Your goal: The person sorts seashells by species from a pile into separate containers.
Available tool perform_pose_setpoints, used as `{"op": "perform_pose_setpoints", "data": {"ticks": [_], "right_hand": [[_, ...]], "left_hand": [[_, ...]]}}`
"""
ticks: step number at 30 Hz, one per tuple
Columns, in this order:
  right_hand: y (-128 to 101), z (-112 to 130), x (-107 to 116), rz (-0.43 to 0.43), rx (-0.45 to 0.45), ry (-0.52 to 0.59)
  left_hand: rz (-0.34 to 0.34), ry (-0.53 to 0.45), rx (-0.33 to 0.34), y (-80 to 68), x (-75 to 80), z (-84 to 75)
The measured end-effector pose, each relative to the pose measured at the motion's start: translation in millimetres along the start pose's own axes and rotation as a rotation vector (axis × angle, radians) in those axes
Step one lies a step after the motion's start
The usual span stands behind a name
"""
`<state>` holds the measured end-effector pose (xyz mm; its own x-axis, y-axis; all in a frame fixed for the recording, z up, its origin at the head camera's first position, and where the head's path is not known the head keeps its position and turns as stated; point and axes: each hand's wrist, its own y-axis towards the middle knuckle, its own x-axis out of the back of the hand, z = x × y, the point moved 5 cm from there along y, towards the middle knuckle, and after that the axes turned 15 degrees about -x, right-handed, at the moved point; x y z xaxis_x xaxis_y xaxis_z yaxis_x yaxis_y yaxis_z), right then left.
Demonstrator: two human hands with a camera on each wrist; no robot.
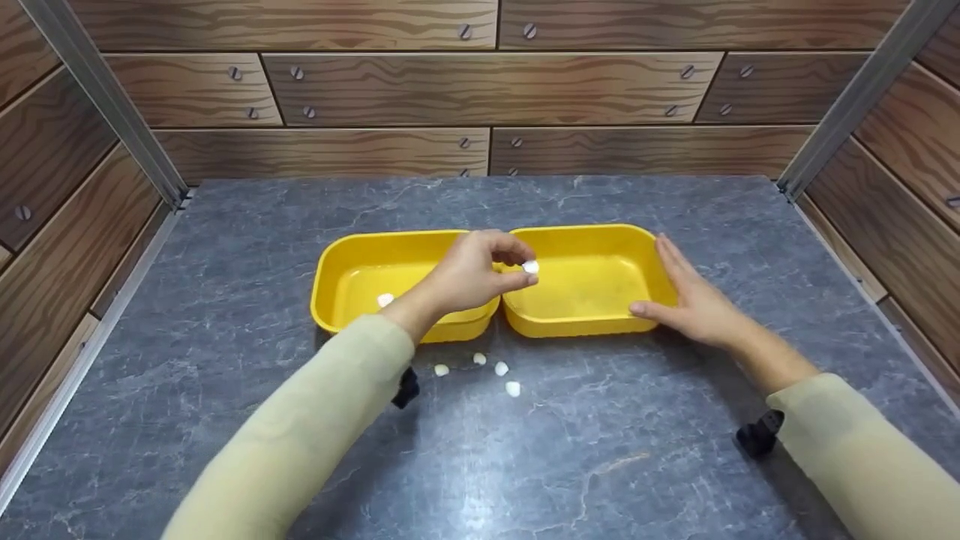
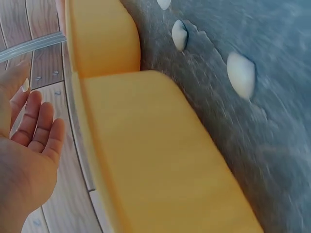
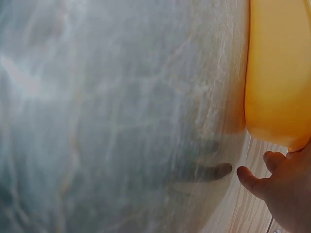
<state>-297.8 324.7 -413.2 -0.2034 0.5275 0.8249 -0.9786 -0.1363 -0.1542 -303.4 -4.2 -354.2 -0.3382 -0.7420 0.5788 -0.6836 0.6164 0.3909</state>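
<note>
My left hand (image 1: 472,274) pinches a small white pebble (image 1: 531,266) between thumb and fingers. It is above the place where two yellow bins meet, with its fingertips over the inner end of the right bin (image 1: 570,328). In the left wrist view a sliver of the held pebble (image 2: 25,85) shows at the fingertips. Another white pebble (image 1: 385,299) lies in the left bin (image 1: 409,236), part of which my left hand and wrist hide. My right hand (image 1: 694,304) rests against the right bin's outer end, fingers extended along its wall and thumb at the front rim.
Several white pebbles (image 1: 513,388) lie on the grey marbled table (image 1: 570,465) in front of the bins. Wood-patterned walls (image 1: 487,90) with metal corner posts (image 1: 112,97) enclose the back and sides.
</note>
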Motion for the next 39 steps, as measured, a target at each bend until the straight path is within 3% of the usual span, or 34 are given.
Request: {"op": "perform_pose_setpoints", "data": {"ticks": [7, 19, 28, 39], "right_hand": [[-0.1, -0.7, -0.3, -0.001, -0.006, 0.002], [-1.3, 0.2, 0.3, -0.010, 0.008, 0.002], [-0.9, 1.2, 0.9, -0.003, 0.003, 0.000], [-0.2, 1.2, -0.2, 0.009, -0.008, 0.004]], "left_hand": [[-0.012, -0.020, 0.012, 13.7, -14.5, 8.3], [0.011, 0.093, 0.088, 23.6, -23.9, 18.4], [-0.012, 0.081, 0.112, 16.4, -12.5, 10.2], [-0.029, 0.085, 0.018, -1.2, 9.4, -18.9]]}}
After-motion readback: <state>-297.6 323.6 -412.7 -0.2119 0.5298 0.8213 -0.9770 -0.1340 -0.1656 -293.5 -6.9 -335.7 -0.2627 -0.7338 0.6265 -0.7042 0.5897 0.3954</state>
